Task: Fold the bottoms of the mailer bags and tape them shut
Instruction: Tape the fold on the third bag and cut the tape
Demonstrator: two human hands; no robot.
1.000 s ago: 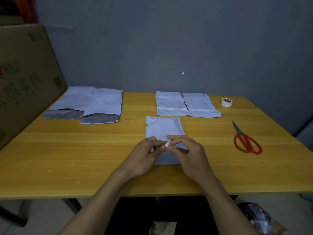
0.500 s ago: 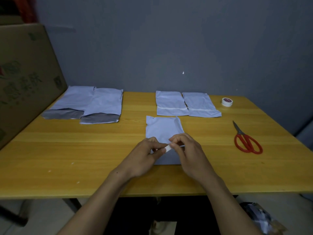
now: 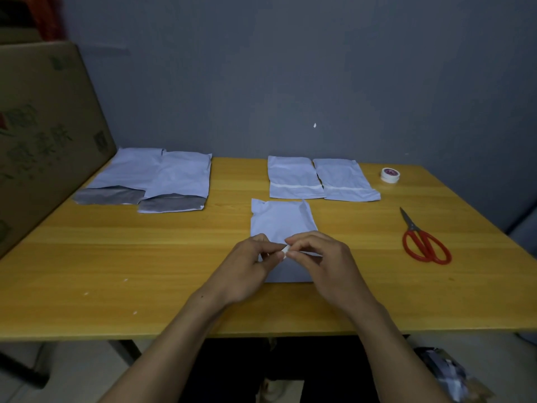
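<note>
This is a small, makeshift packing station set up in a bare room. A yellow wooden table on dark metal legs stands against a plain grey-blue wall. A large brown cardboard carton with printed characters stands at the table's left edge. Flat pale mailer bags lie in orderly pairs on the far half of the table, one pair at the left and another near the middle. A tape roll sits at the far right, and red-handled scissors lie on the right side. Pale floor shows beneath the near edge.
</note>
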